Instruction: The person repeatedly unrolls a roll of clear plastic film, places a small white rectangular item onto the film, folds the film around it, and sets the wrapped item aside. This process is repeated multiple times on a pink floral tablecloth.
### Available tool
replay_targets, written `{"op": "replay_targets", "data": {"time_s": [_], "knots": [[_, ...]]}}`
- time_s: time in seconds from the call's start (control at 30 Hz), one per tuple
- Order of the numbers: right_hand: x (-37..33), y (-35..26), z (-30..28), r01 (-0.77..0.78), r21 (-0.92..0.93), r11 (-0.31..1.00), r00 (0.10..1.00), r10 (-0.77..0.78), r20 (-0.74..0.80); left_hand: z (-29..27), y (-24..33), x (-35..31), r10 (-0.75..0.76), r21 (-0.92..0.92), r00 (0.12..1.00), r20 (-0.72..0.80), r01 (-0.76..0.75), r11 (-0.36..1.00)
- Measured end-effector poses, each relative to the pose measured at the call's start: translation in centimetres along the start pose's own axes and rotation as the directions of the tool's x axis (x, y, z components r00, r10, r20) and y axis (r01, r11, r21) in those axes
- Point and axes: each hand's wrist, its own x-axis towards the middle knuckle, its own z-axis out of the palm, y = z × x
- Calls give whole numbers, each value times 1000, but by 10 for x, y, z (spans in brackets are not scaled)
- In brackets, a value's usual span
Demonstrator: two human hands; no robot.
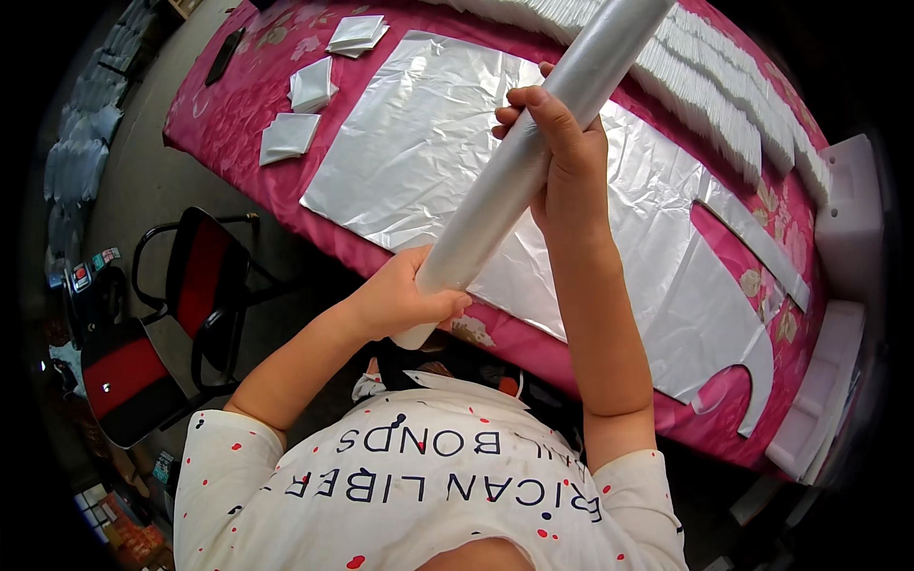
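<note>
A long, whitish roll of plastic film (505,183) slants across the middle, its lower end near my body and its upper end toward the far right. Around the lower end my left hand (400,293) is closed, thumb lying over the top. Higher up, my right hand (562,143) wraps the roll with the thumb across its front. Beneath it, crinkled silvery-white plastic bags (381,152) lie flat on the table; at their right end they narrow into handle-like strips with a curved cutout. The roll hides part of these bags.
The table has a pink floral cloth (286,205). Small folded white packets (290,138) and a dark phone (225,57) lie at its left. Long rows of folded white bags (709,105) line the far side. White plastic bins (847,190) stand right; a red-black chair (200,285) stands left.
</note>
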Motion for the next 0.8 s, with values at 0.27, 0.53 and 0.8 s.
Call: {"op": "replay_targets", "data": {"time_s": [0.27, 0.53, 0.8], "knots": [[-11, -13, -8, -21, 65, 998, 999, 18, 44, 16, -2, -4, 115, -307, 933, 340, -5, 952], [-31, -2, -37, -120, -159, 980, 942, 163, 293, 17, -1, 1, 167, -216, 965, 204, -122, 969], [-49, 2, -44, -256, -313, 914, 900, 344, 267, 23, -7, 5, 154, -321, 977, 144, -101, 942]]}}
